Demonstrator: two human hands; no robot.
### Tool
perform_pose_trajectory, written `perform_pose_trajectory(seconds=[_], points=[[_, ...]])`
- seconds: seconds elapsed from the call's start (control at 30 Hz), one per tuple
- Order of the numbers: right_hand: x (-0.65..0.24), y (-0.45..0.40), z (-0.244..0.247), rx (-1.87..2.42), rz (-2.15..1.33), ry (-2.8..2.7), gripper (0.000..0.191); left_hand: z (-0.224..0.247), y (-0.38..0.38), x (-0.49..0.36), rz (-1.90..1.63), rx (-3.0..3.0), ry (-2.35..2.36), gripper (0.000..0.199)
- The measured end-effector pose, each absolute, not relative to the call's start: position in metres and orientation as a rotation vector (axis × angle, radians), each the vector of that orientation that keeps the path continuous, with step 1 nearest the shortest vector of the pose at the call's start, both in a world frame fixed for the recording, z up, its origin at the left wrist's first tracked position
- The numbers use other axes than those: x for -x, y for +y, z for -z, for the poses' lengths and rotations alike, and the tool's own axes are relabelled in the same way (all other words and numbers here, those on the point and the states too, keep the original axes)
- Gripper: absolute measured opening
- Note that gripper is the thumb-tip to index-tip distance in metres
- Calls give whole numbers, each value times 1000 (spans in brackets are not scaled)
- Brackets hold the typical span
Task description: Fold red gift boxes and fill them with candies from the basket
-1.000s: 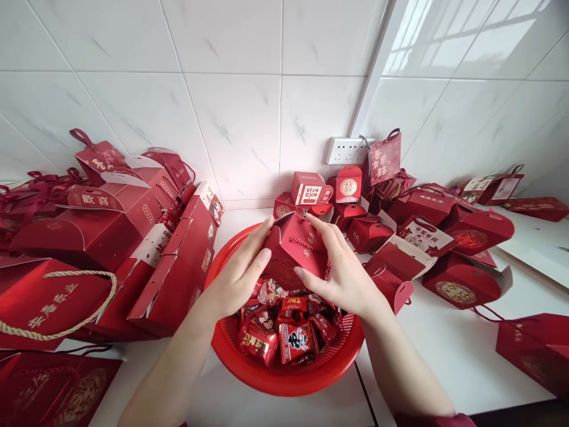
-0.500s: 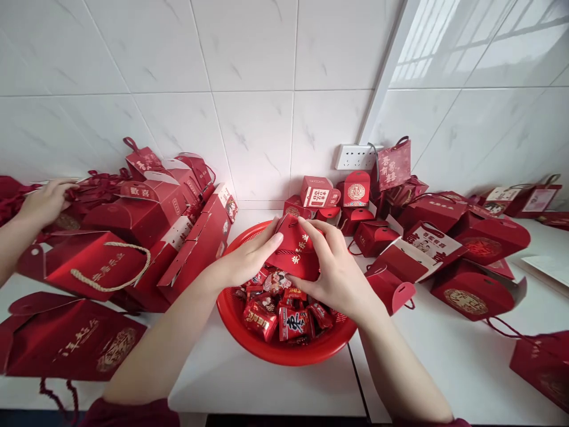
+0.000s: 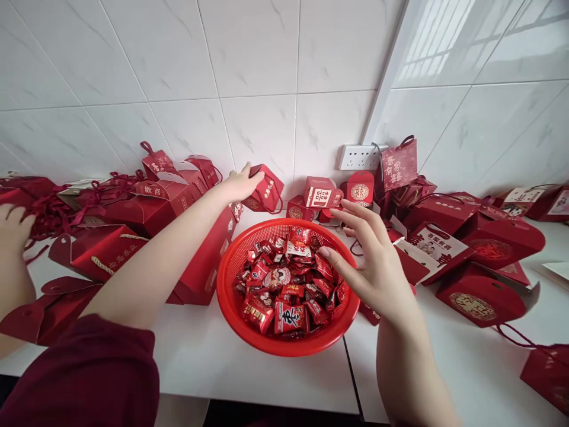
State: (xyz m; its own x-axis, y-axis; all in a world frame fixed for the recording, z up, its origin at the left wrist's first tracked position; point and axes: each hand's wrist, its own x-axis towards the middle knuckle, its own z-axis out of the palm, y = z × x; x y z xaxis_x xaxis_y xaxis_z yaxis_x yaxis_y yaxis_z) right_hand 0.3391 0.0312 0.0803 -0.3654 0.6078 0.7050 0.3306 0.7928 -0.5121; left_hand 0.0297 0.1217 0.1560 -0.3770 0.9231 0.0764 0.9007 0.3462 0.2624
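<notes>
A small red gift box (image 3: pixel 267 188) with gold characters and a dark red cord handle is tilted in my left hand (image 3: pixel 241 182), stretched out beyond the basket towards the wall. The fingers grip its left side. My right hand (image 3: pixel 371 255) holds nothing, its fingers spread above the right rim of the red plastic basket (image 3: pixel 249 344). Many wrapped candies (image 3: pixel 291 317), mostly in red and dark wrappers, fill the basket's middle. Beyond my right fingers stand small red boxes, one with a white character panel (image 3: pixel 320 196).
Several red gift boxes (image 3: pixel 133 207) are piled on the left, more (image 3: pixel 473 302) on the right. Another person's hand (image 3: pixel 12 237) is at the far left. A white power socket (image 3: pixel 362 157) is fixed to the tiled wall (image 3: pixel 258 53) behind the white table (image 3: pixel 249 379).
The red box has left both hands' grip over the candies and moved forward and left in my left hand alone. My right hand has let go and opened. The other person's hand came nearer.
</notes>
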Motion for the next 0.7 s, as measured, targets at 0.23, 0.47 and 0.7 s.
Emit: perform_pose_trajectory(seconds=[0.23, 0.47, 0.7], points=[[-339, 39, -80, 711, -368, -2024, 40, -89, 182, -14, -167, -1458, 2655, 76], [-338, 46, -78, 747, -392, -2079, 35, -39, 195, -16, 92, -1346, 2651, 48], [-338, 50, -78, 762, -383, -2074, 30, -44, 199, -17, 208, -1730, 2436, 52]])
